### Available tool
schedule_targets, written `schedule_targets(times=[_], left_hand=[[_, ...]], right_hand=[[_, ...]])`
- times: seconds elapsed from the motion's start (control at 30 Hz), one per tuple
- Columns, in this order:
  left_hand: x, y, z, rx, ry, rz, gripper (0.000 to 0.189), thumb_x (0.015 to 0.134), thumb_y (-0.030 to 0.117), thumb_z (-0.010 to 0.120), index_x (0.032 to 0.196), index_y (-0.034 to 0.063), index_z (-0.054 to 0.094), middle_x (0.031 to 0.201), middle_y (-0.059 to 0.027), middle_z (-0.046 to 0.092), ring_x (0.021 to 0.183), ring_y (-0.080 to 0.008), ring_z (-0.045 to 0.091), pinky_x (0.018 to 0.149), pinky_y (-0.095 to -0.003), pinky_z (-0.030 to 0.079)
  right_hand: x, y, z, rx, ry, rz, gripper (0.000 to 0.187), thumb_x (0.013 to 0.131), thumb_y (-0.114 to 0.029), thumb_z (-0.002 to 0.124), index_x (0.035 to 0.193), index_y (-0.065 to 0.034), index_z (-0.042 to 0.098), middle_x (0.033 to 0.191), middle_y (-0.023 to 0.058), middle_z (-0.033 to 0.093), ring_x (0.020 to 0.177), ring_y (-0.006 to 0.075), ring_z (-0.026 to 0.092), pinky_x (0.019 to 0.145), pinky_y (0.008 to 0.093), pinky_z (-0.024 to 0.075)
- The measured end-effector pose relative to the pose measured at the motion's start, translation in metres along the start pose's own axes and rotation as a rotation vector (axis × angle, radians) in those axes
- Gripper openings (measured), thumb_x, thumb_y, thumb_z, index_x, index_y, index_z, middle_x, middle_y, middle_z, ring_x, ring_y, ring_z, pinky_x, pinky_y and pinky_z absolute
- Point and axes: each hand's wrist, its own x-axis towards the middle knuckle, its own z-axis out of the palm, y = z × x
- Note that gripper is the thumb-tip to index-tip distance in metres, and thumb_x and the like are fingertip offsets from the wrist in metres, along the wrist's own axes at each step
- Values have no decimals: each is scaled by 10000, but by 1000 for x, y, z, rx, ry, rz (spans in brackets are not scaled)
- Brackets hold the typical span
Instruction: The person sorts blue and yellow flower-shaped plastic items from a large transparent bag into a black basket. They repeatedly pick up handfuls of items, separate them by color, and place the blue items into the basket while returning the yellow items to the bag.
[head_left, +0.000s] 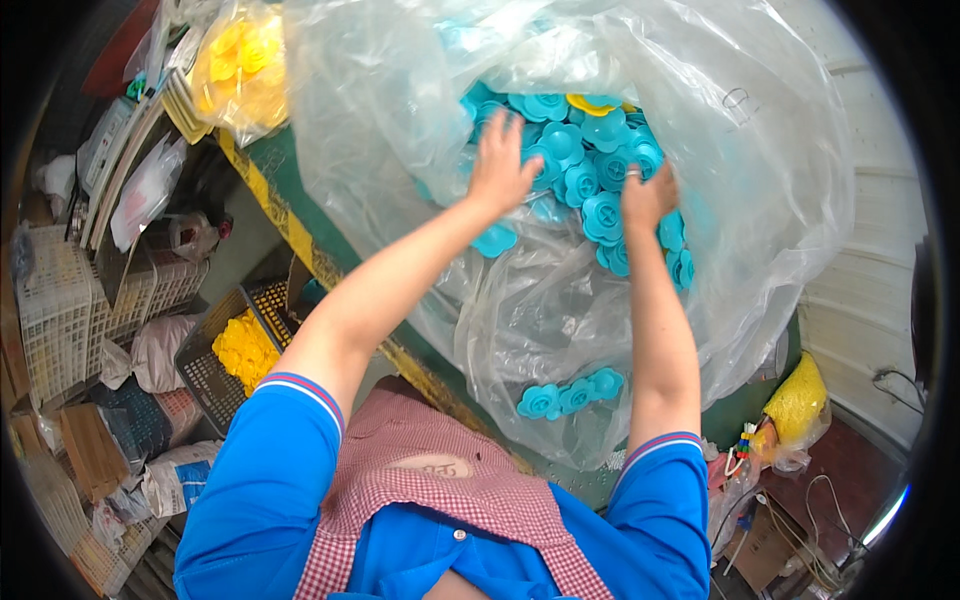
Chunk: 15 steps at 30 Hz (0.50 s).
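Observation:
A large clear plastic bag (750, 187) lies spread over the green table, its mouth open around a heap of blue flower-shaped plastic pieces (581, 184). At the heap's left side is my left hand (501, 161), blurred, its fingers apart over the pieces. My right hand (649, 193), with a ring on one finger, reaches into the heap's right side; its fingertips are partly hidden, and whether it grips a piece is unclear. A yellow piece (592, 104) shows at the back of the heap. Nearer my body, a short row of blue pieces (574, 395) rests on the plastic.
The green table (274, 161) has a worn yellow-striped edge. A bag of yellow pieces (244, 67) stands at its far left corner. Below, on the left, are a dark crate (202, 375) with yellow pieces and white crates (56, 300). A yellow sack (799, 397) sits at right, near a corrugated wall.

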Motion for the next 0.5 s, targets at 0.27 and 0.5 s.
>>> schedule_targets(times=[0.27,0.5], left_hand=[[138,-53,4,-4,-66,-158,824,735,592,612,1310,31,427,1327,-199,466,1213,-337,463,994,-435,377],[89,15,52,47,-384,-27,815,670,671,620,1297,161,519,1426,-143,367,1336,-386,205,1111,-445,166]], right_hand=[[78,80,-30,-302,-267,283,551,834,-416,566,1293,-119,491,1309,215,458,1173,390,455,992,481,342],[28,6,16,103,-239,-130,543,812,-486,576,1252,-167,555,1314,195,473,1157,382,486,972,460,382]])
